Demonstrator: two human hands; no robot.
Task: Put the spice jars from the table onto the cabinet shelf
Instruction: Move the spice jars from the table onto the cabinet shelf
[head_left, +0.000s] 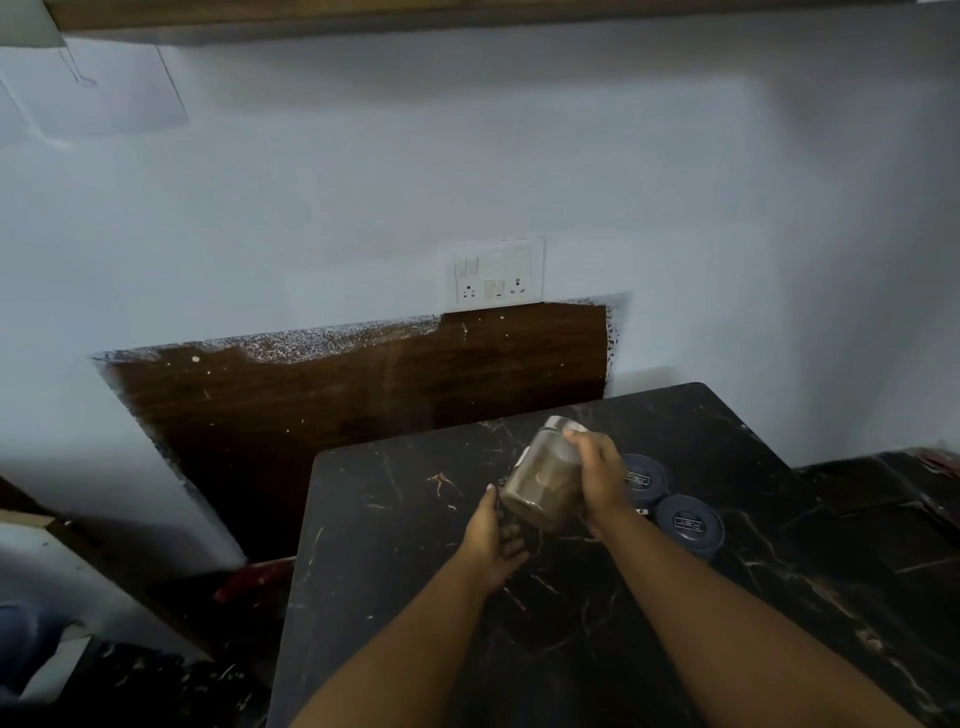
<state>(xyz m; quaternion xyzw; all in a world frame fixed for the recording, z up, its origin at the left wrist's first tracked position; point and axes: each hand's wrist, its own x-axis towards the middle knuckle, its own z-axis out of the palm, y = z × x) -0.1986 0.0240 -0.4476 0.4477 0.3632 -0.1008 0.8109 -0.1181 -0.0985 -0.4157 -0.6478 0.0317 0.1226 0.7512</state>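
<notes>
White wall socket (497, 271), wood panel (363, 395)

Both forearms extend forward. Right hand (597, 480) — fingers curled around a tilted spice jar (545, 483). Left hand (493, 540) — just below it, palm up, fingers relaxed.

The dark marble-look table top (415, 545) is smooth and faintly glossy, veined in white and rust. The clear glass-like jar of brown powder (543, 480) has a shiny silvery metal-look lid, while the two round dark blue lids (688, 525) beside it look like matt plastic. Behind, the dark brown wood-grain panel (337, 405) is smooth but flecked with rough white paint along its top edge, and the white switch-and-socket plate (496, 273) looks like smooth plastic on the matt painted wall (363, 171).
</notes>
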